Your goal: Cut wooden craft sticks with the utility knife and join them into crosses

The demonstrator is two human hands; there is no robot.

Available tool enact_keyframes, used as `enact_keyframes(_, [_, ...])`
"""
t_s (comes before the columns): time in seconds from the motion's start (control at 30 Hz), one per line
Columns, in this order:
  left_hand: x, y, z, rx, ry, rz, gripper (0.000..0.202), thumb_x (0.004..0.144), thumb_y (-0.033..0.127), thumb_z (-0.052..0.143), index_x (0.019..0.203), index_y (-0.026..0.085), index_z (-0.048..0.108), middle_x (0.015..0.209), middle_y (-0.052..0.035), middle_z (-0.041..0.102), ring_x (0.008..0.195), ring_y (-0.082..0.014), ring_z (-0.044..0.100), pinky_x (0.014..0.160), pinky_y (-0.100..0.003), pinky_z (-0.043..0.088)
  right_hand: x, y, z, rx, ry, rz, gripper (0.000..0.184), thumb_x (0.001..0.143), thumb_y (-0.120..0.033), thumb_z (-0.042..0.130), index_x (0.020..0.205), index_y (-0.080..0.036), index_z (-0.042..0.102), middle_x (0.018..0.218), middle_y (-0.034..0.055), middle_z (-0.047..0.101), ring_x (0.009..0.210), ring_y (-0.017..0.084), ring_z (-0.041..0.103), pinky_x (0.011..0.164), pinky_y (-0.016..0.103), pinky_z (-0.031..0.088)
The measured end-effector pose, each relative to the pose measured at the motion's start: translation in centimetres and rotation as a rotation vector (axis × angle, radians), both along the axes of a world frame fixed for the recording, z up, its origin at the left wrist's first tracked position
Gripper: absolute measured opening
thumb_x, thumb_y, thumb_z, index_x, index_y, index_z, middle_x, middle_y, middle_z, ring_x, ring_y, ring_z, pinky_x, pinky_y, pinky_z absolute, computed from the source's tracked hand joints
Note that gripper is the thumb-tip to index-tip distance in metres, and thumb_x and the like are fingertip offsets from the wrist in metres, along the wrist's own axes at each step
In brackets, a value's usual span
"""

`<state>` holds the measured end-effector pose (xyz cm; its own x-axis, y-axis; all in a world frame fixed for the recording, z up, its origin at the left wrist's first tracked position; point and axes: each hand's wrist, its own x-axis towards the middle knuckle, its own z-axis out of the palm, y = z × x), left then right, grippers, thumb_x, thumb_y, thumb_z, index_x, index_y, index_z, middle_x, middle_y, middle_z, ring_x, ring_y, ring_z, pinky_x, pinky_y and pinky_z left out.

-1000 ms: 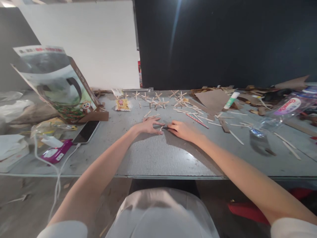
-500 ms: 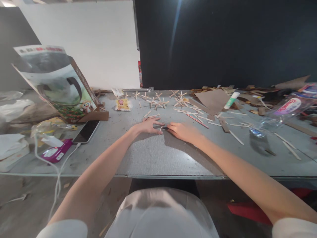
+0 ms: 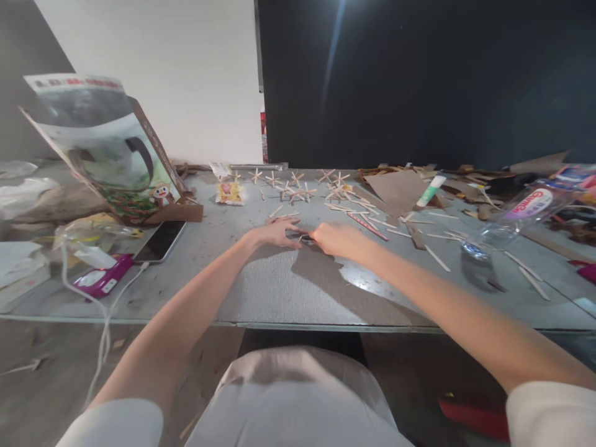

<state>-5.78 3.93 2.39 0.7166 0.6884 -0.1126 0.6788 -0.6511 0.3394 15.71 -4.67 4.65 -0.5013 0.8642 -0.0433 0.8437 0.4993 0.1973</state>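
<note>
A: Head view. State of the hands?

B: Left hand (image 3: pixel 278 233): low over the table (image 3: pixel 270 292), thumb and forefinger parted. Right hand (image 3: pixel 336 239): curled into a fist around a slim dark tool (image 3: pixel 307 234).

A: Work location?

B: A small pale piece (image 3: pixel 302 238) sits between the two hands, at the left fingertips. Blurred there; cannot tell whether those fingertips touch it.

A: Why this grip?

B: Judgement: the left hand rests low to steady the piece against the flat top; the right grips close to the tool's tip for control.

A: Orientation?

B: Tool's long axis runs roughly left-right, nearly flat, tip toward the left hand. The piece's own axis is too small to read.

A: Surroundings?

B: Star-shaped stick assemblies (image 3: pixel 298 194) beyond the hands; loose sticks (image 3: pixel 365 206) to the right, within reach.
</note>
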Motion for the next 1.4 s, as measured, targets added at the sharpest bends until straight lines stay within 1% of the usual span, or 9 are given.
enact_keyframes(0.13, [0.2,0.3,0.0,0.003,0.023,0.01,0.067,0.081,0.065,0.072,0.141,0.037,0.066,0.172,-0.0053,0.029,0.161,-0.0365,0.018,0.127,-0.061,0.008,-0.1,0.0,-0.2,-0.012,0.021,-0.041,0.032,0.104,-0.023,0.049,0.123,-0.017,0.074,0.096,0.0187,0.074,0.087,0.028,0.074,0.069,0.032,0.047])
enact_keyframes(0.23, [0.5,0.1,-0.2,0.052,0.013,0.061,0.065,0.078,0.066,0.074,0.136,0.036,0.07,0.17,-0.0052,0.035,0.161,-0.0365,0.014,0.127,-0.063,0.004,0.2,-0.2,-1.1,-0.037,0.086,-0.072,0.033,0.107,-0.029,0.047,0.128,-0.019,0.071,0.101,0.0181,0.074,0.092,0.029,0.074,0.072,0.032,0.048])
enact_keyframes(0.33, [0.5,-0.2,-0.4,0.079,-0.014,0.085,0.064,0.077,0.069,0.074,0.132,0.036,0.072,0.168,-0.0037,0.039,0.161,-0.0359,0.014,0.128,-0.06,0.002,0.7,-0.2,-2.0,-0.05,0.158,-0.041,0.037,0.11,-0.033,0.041,0.131,-0.019,0.067,0.104,0.0168,0.076,0.095,0.027,0.074,0.073,0.031,0.047])
enact_keyframes(0.5, [0.1,-0.4,-0.1,0.01,-0.012,0.05,0.069,0.08,0.07,0.072,0.14,0.036,0.066,0.172,-0.0055,0.03,0.161,-0.0363,0.015,0.127,-0.06,0.006,1.2,-0.3,-3.0,0.005,0.228,-0.007,0.038,0.111,-0.035,0.038,0.132,-0.019,0.065,0.113,0.0141,0.077,0.1,0.026,0.074,0.078,0.03,0.047])
enact_keyframes(0.63, [-0.1,-0.3,0.1,-0.002,-0.014,0.038,0.071,0.08,0.071,0.07,0.142,0.035,0.065,0.173,-0.0066,0.028,0.161,-0.037,0.016,0.128,-0.06,0.006,1.3,-0.3,-3.4,0.036,0.267,-0.006,0.037,0.11,-0.034,0.04,0.135,-0.021,0.064,0.118,0.0121,0.077,0.099,0.024,0.074,0.077,0.03,0.046])
enact_keyframes(0.77, [-0.1,-0.2,0.0,-0.018,-0.017,0.017,0.074,0.08,0.074,0.068,0.144,0.037,0.063,0.173,-0.005,0.026,0.161,-0.0377,0.014,0.128,-0.059,0.006,1.4,-0.3,-3.6,0.046,0.283,-0.022,0.035,0.11,-0.032,0.041,0.13,-0.021,0.067,0.115,0.011,0.078,0.097,0.024,0.074,0.075,0.029,0.045])
enact_keyframes(0.9, [-0.1,-0.3,-0.1,-0.013,-0.017,0.026,0.073,0.079,0.074,0.069,0.143,0.036,0.064,0.173,-0.0046,0.027,0.161,-0.0381,0.016,0.128,-0.059,0.005,1.5,-0.2,-3.7,0.049,0.277,-0.02,0.035,0.11,-0.034,0.04,0.125,-0.021,0.069,0.11,0.0101,0.078,0.095,0.023,0.074,0.074,0.028,0.044])
enact_keyframes(1.17, [0.0,-0.7,0.3,-0.012,0.0,0.041,0.073,0.08,0.071,0.07,0.143,0.036,0.063,0.173,-0.0044,0.026,0.161,-0.0383,0.016,0.128,-0.06,0.006,1.5,-0.2,-3.8,0.038,0.283,-0.025,0.037,0.11,-0.034,0.039,0.129,-0.022,0.068,0.113,0.0112,0.078,0.096,0.024,0.074,0.074,0.029,0.044])
enact_keyframes(1.4, [0.0,-0.6,0.1,-0.014,-0.012,0.03,0.074,0.08,0.071,0.069,0.144,0.036,0.063,0.173,-0.0051,0.026,0.16,-0.0396,0.016,0.127,-0.062,0.007,1.1,-0.9,-2.8,-0.004,0.245,-0.048,0.036,0.111,-0.035,0.04,0.131,-0.022,0.066,0.114,0.0117,0.077,0.098,0.024,0.074,0.075,0.028,0.045])
